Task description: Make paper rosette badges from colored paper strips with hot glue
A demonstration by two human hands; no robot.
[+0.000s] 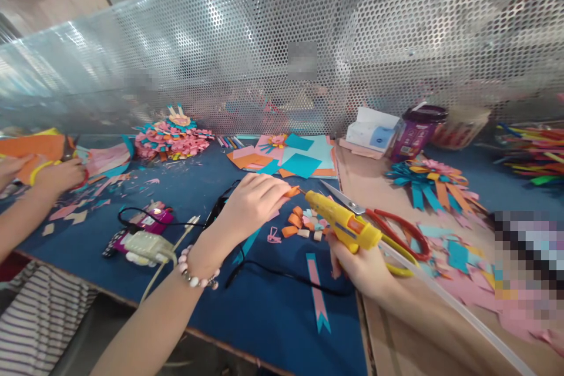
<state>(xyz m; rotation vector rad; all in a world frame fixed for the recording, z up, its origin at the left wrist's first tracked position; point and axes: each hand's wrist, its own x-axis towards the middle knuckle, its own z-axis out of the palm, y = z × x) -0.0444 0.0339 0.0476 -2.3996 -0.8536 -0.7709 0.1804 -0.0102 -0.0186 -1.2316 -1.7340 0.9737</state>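
Orange paper [291, 191], pinched in our left hand [255, 202] beside the yellow glue gun [347, 223] gripped in our right hand [363, 264], should be light and easily creased (we'd hold an edge)

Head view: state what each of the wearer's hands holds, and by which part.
The right hand grips the yellow glue gun by its handle; the left hand pinches the orange paper piece by the end farther from the gun.
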